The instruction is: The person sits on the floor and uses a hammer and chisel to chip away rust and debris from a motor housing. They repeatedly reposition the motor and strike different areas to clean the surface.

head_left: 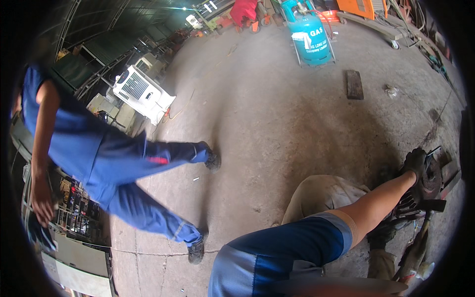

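My left arm, in a blue sleeve, reaches to the right. At its end my left hand (414,161), in a dark glove, is closed round a thin metal piece (434,150), whose exact kind I cannot make out. The hand is over a dark, rusty metal part (432,179) low at the right rim. Just below that part is a hammer (432,204) with a dark head, its handle slanting down. My bent knee in beige trousers (321,196) is beside the arm. I cannot make out my right hand anywhere in the picture.
A person in blue workwear (118,163) is in mid-stride at the left. A teal gas cylinder (311,39) stands at the far side, with a dark block (354,84) on the concrete floor nearer. A white machine (142,91) and shelving (76,213) line the left.
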`<state>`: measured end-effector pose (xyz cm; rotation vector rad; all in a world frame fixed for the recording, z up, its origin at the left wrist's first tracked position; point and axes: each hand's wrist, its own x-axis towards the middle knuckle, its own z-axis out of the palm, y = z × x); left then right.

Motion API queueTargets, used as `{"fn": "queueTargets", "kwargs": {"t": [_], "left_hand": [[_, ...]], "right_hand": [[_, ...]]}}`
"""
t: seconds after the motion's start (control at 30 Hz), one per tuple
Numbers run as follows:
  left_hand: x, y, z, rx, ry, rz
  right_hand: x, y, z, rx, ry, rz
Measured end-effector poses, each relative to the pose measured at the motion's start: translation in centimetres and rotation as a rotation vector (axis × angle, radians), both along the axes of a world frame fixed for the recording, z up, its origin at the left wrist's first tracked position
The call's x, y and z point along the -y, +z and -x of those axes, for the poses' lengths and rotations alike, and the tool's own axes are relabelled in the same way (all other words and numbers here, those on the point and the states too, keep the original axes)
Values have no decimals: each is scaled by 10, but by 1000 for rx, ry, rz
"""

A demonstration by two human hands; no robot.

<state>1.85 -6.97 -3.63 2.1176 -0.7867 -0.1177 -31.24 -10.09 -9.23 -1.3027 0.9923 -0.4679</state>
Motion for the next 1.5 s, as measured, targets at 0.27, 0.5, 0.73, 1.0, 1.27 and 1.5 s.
{"fn": "queueTargets", "kwargs": {"t": [0.27,0.5,0.73,1.0,1.27,1.5], "left_hand": [[10,-13,-3,40,48,28],[11,-14,-4,67,23,3],[6,-6,1,39,46,-27],[8,-9,0,-14,58,-11],[16,-19,-4,15,71,48],[7,-6,-2,2,28,-8]], "right_hand": [[12,-11,13,24,19,-156],[3,-3,5,-6,-7,13],[-10,13,-3,-42,-3,154],[-17,21,-6,-76,11,265],[-23,30,-7,-111,21,349],[-26,37,-7,-145,22,415]]}}
